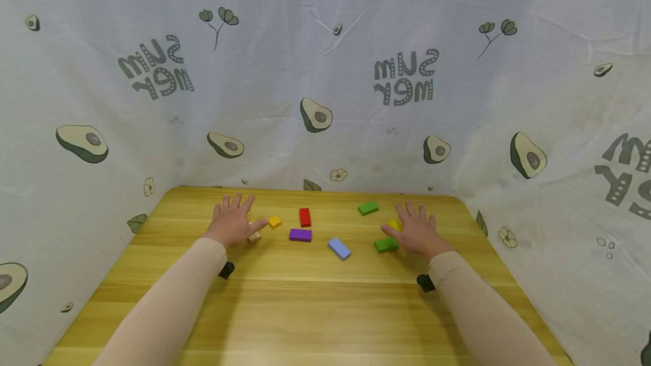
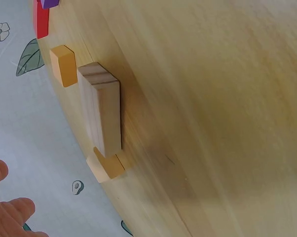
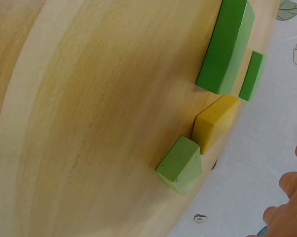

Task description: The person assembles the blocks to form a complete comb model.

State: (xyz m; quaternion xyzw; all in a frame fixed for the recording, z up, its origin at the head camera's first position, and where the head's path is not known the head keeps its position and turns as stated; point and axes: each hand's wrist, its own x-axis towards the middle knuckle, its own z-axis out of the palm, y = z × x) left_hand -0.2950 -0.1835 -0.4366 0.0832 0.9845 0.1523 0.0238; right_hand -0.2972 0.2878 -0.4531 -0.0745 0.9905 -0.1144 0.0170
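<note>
My left hand (image 1: 231,225) hovers with fingers spread over the left of the table, holding nothing. Close by it are a plain wooden block (image 2: 108,116), a small orange block (image 2: 63,65) and a pale orange block (image 2: 104,165) partly hidden behind the wooden one. On the right, my right hand (image 1: 417,233) is also spread out and holds nothing. Around it lie a green block (image 1: 386,245), a yellow block (image 1: 395,224) and a light green block (image 3: 180,160), which the hand hides in the head view.
Between the hands lie a red block (image 1: 304,217), a purple block (image 1: 300,235) and a light blue block (image 1: 339,248). Another green block (image 1: 368,208) sits farther back. A printed white cloth (image 1: 274,72) hangs behind and beside the wooden table (image 1: 325,321).
</note>
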